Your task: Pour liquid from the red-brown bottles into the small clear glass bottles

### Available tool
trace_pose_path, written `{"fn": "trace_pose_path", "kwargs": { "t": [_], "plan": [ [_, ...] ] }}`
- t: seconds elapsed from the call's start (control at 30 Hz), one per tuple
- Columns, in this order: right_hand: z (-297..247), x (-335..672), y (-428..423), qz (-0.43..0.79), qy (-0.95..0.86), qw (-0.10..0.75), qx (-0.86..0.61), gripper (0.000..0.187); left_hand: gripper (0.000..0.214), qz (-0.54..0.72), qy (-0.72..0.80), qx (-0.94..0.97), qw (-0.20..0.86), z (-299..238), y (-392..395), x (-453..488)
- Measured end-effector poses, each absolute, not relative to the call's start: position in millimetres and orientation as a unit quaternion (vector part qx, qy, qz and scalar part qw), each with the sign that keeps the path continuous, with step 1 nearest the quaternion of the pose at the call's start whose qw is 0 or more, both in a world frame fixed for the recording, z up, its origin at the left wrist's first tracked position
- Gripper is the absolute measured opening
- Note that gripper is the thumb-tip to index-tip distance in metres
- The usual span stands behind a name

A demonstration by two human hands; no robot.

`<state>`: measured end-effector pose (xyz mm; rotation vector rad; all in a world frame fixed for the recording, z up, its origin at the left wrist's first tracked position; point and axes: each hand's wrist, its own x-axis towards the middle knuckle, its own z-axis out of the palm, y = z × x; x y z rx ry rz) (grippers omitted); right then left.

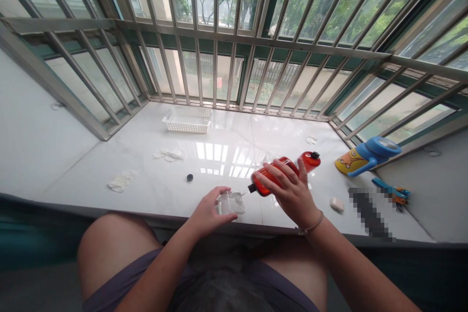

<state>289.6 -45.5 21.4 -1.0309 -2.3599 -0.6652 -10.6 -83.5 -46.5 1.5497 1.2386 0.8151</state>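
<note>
My right hand (288,185) is closed around a red bottle (268,178) with a black neck. The bottle is tipped to the left, and a thin clear stream seems to run from its mouth. Just below that mouth sits a small clear plastic container (233,203) near the front edge of the sill. Thumb and fingers of my left hand (210,212) grip its left side. A second red bottle (310,160) with a black cap stands beyond my right hand, partly hidden by it. A small black cap (189,177) lies loose to the left.
A white perforated basket (187,122) is at the back near the window bars (215,73). Crumpled white tissues (121,181) lie on the left. On the right are a blue and yellow cup (365,156), a white earbud-like case (337,204), a blurred dark object and a blue-orange strap (391,190).
</note>
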Motion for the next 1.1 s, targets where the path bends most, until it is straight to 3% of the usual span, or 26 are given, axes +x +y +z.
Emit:
{"fn": "trace_pose_path", "kwargs": {
  "t": [1.1],
  "plan": [
    [37,282,-44,-0.275,-0.861,0.245,-0.351,0.054,0.069,0.347,0.496,0.628,0.489,-51,-81,-10]
  ]
}}
